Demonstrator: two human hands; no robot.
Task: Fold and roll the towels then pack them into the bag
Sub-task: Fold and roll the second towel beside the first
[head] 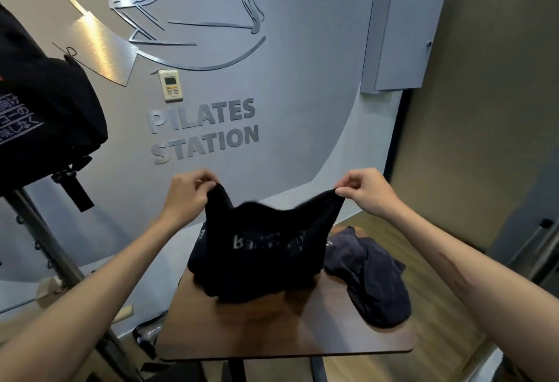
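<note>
A black towel (263,248) with pale lettering hangs above the small wooden table (272,330), its lower edge bunched on the tabletop. My left hand (189,191) pinches its upper left corner. My right hand (367,189) pinches the upper right corner, and the top edge sags between the two. A crumpled dark grey towel (372,278) lies on the table's right side. A black bag (42,112) with white printed characters hangs at the upper left, apart from both hands.
A grey wall with "PILATES STATION" lettering (204,130) and a wall controller (171,85) stands right behind the table. A metal pole (51,248) runs down under the bag on the left. A grey cabinet (399,39) is mounted at the upper right.
</note>
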